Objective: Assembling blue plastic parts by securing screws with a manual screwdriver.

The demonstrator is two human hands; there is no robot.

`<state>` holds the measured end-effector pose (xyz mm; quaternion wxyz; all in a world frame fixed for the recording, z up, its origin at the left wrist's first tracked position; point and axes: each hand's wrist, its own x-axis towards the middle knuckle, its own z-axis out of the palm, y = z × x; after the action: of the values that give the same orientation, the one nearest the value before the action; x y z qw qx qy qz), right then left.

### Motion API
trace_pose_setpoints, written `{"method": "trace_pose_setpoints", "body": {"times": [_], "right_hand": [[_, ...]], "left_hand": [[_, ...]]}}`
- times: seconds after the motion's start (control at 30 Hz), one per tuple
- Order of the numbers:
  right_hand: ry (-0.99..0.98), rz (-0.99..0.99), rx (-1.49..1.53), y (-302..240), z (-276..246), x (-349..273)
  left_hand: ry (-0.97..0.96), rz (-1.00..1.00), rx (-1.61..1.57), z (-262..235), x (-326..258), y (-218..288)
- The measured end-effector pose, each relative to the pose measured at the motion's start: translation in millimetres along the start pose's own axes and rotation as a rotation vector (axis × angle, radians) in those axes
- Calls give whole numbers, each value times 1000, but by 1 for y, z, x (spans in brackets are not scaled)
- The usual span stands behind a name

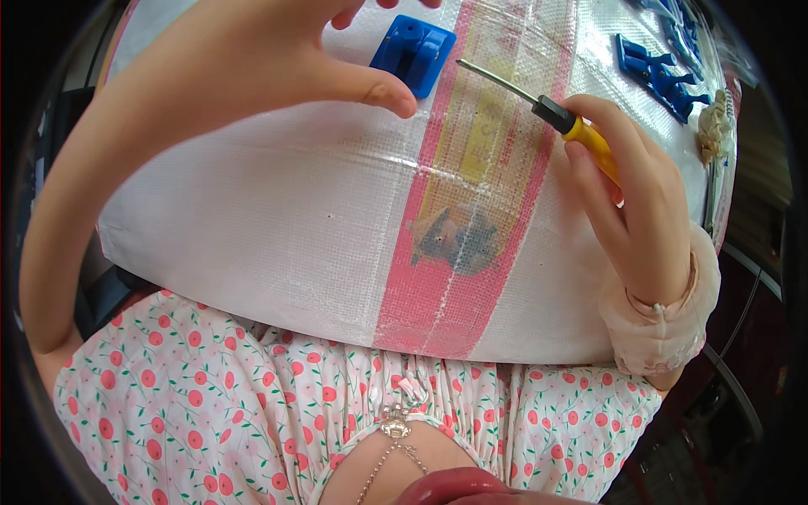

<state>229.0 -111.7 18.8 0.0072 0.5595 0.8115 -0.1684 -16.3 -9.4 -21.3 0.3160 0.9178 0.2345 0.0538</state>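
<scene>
My right hand (640,189) is closed around the yellow handle of a screwdriver (589,143). Its black collar and thin metal shaft point up and left, with the tip just right of a small blue plastic part (414,52). This part has a raised, rounded middle on a flat base and lies near the top of the view. My left hand (311,63) is beside it, thumb stretched out along the near left side and fingers apart at the upper edge, partly cut off. I cannot tell whether the thumb touches the part.
A white woven sheet (252,202) with a pink and yellow printed stripe covers the table. More blue plastic parts (661,80) lie at the far right, some near clear plastic wrapping. By the right edge is a crumpled beige bundle (715,126).
</scene>
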Motion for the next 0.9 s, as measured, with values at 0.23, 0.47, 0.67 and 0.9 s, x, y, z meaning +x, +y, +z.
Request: {"method": "trace_pose_setpoints", "body": {"times": [0.23,0.47,0.67,0.9], "right_hand": [[-40,-59,152,1,4,13],[57,-28,162,5,-12,5],[135,-73,-8,4,-1,4],[350,-152,-363,-3,12,3]], "left_hand": [[-334,-75,-7,-29,20,4],[44,147,-29,-27,17,-4],[97,166,-42,-26,13,-10],[122,164,-47,-26,14,-9]]}}
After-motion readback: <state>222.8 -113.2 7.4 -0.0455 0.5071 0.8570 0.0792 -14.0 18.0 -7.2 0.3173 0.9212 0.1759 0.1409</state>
